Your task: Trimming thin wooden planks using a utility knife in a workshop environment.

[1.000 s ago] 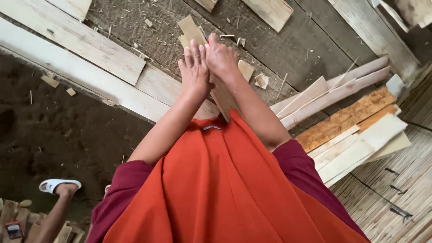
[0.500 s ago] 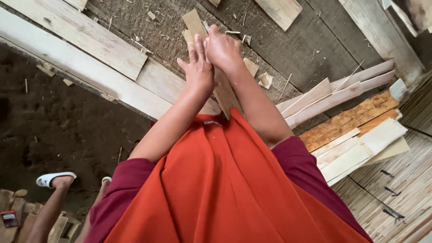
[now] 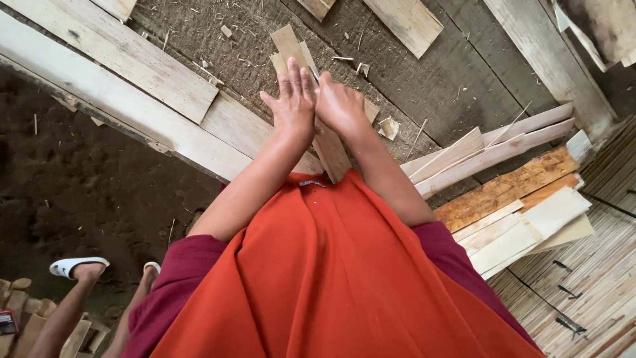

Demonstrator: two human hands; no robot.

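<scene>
My left hand [image 3: 291,106] and my right hand [image 3: 341,106] are raised together in front of my orange robe [image 3: 331,278]. The left hand is flat, with its fingers straight and slightly spread. The right hand presses against its palm side, and the right fingers curl out of sight behind it. I see nothing held in either hand. A thin pale wooden strip [image 3: 288,43] lies on the rough board floor right below them. It runs under the hands toward my body and shows again at the robe's edge. I cannot tell whether the hands touch it.
Long pale beams [image 3: 99,79] cross the upper left beside dark soil [image 3: 66,185]. Stacked planks and offcuts [image 3: 517,199] lie at the right, next to a slatted bamboo floor [image 3: 596,292]. Another person's foot in a white sandal [image 3: 76,267] is at lower left. Wood chips litter the boards.
Both hands stay pressed together and have shifted a little across the view. The left fingers point more upward now. The foot at lower left has moved slightly.
</scene>
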